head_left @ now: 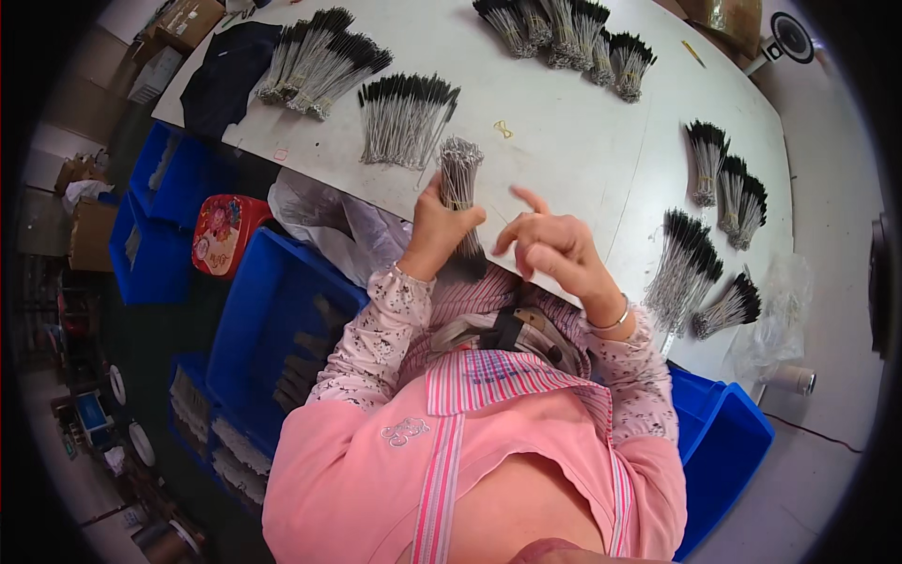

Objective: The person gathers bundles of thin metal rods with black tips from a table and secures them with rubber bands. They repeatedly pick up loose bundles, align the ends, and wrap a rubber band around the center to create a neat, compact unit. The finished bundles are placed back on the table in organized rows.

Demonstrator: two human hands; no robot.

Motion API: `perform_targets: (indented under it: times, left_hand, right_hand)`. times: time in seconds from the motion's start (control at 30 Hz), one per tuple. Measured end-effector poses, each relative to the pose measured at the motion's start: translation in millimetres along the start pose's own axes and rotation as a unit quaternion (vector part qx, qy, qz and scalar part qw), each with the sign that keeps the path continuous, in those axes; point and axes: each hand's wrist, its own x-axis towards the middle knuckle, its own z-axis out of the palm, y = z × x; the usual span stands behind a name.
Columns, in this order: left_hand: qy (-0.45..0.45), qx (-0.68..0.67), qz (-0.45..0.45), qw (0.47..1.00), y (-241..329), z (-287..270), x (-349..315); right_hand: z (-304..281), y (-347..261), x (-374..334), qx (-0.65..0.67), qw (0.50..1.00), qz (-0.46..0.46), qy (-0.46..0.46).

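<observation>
My left hand (438,228) is wrapped round an upright bundle of wire-stemmed brushes (460,167) at the table's near edge. Silvery looped wire ends point up, and the black bristles hang below the hand. Just right of the bundle, my right hand (561,249) hovers with its fingers apart and partly curled, and no object shows in it. A loose row of similar brushes (404,120) lies on the table beyond my left hand. Farther off is a yellow rubber band (504,129).
The white table (564,122) also bears brush bundles (573,36) at the back, others (691,263) to the right, and a dark cloth (225,80). Blue bins (268,320) and a red container (225,235) stand at left. A plastic bag (775,315) lies at the right edge.
</observation>
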Motion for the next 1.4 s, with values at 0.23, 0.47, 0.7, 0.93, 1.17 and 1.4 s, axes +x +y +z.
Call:
perform_targets:
  times: [0.23,0.47,0.7,0.93,1.17,1.4]
  left_hand:
    - [0.041,-0.084,0.033,0.995,12.6,48.9,-19.1]
    - [0.07,-0.011,0.116,0.991,12.6,76.5,-20.5]
    - [0.039,0.363,0.291,0.884,24.8,51.1,-23.6]
    - [-0.099,0.49,0.335,0.799,51.6,22.2,-23.8]
    - [-0.12,0.514,0.359,0.77,46.9,23.2,-29.0]
    - [-0.205,0.563,0.408,0.689,33.8,9.0,-23.0]
  right_hand:
    - [24.5,31.0,24.9,0.092,0.927,-0.059,0.359]
    - [11.1,33.3,27.7,-0.032,0.91,-0.065,0.409]
    - [-20.5,22.7,12.7,-0.072,0.957,0.067,0.272]
    - [-23.0,19.1,1.2,-0.03,0.968,0.142,0.206]
    - [-13.2,17.0,-2.3,-0.077,0.962,0.134,0.227]
    - [-4.1,7.2,0.5,-0.192,0.947,0.247,0.08]
